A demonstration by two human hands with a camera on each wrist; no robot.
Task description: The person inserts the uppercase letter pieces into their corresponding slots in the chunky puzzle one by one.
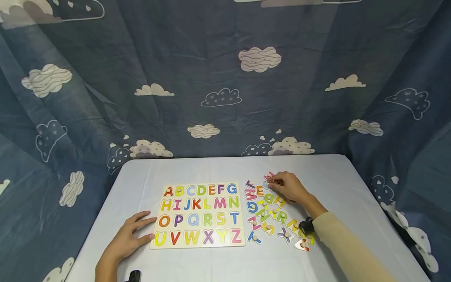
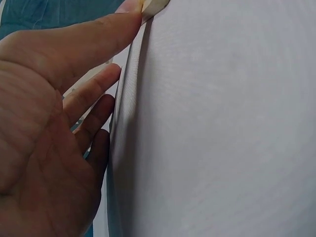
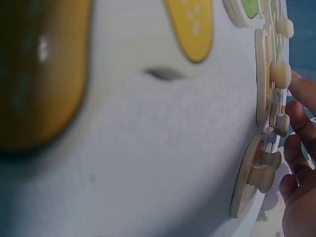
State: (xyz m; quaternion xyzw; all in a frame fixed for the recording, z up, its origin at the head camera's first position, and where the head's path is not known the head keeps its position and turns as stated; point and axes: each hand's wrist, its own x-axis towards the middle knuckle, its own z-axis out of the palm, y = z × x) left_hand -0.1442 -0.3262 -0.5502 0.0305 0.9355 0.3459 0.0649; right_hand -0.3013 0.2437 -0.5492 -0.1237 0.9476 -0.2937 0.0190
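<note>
A wooden alphabet board with rows of coloured letters lies on the table. A knob stands on its letter B. My left hand rests at the board's left edge, fingers spread and the thumb touching near the lower corner; the left wrist view shows the same hand from the palm side. To the right of the board lies a scatter of knobbed letter pieces. Over its far end, my right hand has thumb and fingertips at a light-blue piece, beside a pink one. Whether they pinch a knob is hidden.
Nearer pieces include an orange E, a green R, a purple X and a red A. Some pieces overlap or touch. A white cloth covers the table; a dark cloud-patterned curtain hangs around it.
</note>
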